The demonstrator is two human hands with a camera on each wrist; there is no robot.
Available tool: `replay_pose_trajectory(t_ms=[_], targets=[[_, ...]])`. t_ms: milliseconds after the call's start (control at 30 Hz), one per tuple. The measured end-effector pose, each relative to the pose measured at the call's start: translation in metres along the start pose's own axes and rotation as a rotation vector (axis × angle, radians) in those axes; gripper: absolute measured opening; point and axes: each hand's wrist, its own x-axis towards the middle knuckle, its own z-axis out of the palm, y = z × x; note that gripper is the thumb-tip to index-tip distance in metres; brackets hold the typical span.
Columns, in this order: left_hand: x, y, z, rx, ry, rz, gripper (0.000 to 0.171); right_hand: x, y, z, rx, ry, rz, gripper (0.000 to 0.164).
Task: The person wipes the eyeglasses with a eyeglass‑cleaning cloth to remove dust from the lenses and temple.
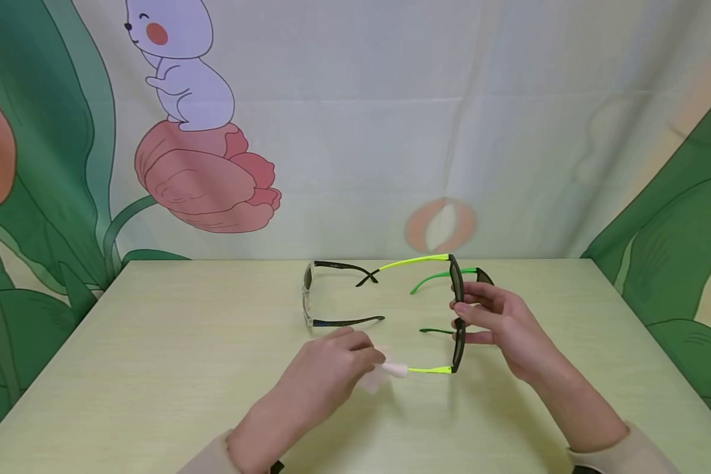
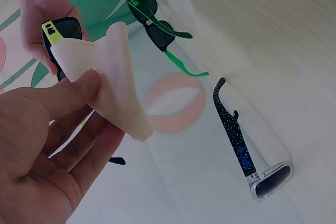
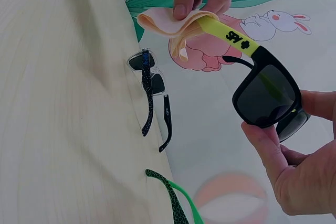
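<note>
My right hand (image 1: 512, 326) grips a pair of black sunglasses (image 3: 265, 97) with yellow temples by the middle of the frame, above the table. Both temples are unfolded and point left. A pale pink cloth (image 2: 107, 69) is pinched between the thumb and fingers of my left hand (image 1: 332, 368). In the right wrist view the cloth wraps round the end of the near yellow temple (image 3: 226, 32), whose tip is hidden in it. Dark lenses and a black logo on that temple show there too.
Clear-framed sunglasses (image 1: 306, 296) with dark patterned temples rest on the table (image 1: 154, 368), left of centre. Green-templed sunglasses (image 2: 157, 27) lie farther right, partly behind my right hand. A printed curtain (image 1: 355, 131) hangs along the table's far edge.
</note>
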Motion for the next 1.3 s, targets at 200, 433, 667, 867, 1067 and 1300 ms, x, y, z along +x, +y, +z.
replay_pose_trajectory(t_ms=[200, 433, 667, 867, 1067, 1300], targets=[[0.001, 0.0, -0.001, -0.002, 0.004, 0.019, 0.023, -0.001, 0.001, -0.001, -0.007, 0.001, 0.003, 0.056], [0.004, 0.006, 0.001, 0.017, 0.047, 0.084, 0.021, 0.0, 0.0, 0.006, 0.009, 0.025, -0.004, 0.054], [0.011, 0.018, 0.003, 0.035, 0.054, 0.128, 0.02, 0.002, 0.0, 0.019, 0.027, 0.039, -0.002, 0.051], [0.014, 0.022, 0.003, -0.031, 0.078, 0.137, 0.018, 0.003, 0.001, 0.023, 0.029, 0.024, 0.007, 0.052], [0.015, 0.018, 0.0, -0.137, 0.141, 0.121, 0.019, 0.003, 0.005, 0.022, 0.016, 0.013, 0.019, 0.052], [0.018, 0.012, -0.005, -0.192, 0.291, 0.03, 0.021, 0.002, 0.008, 0.02, -0.01, -0.007, 0.021, 0.052]])
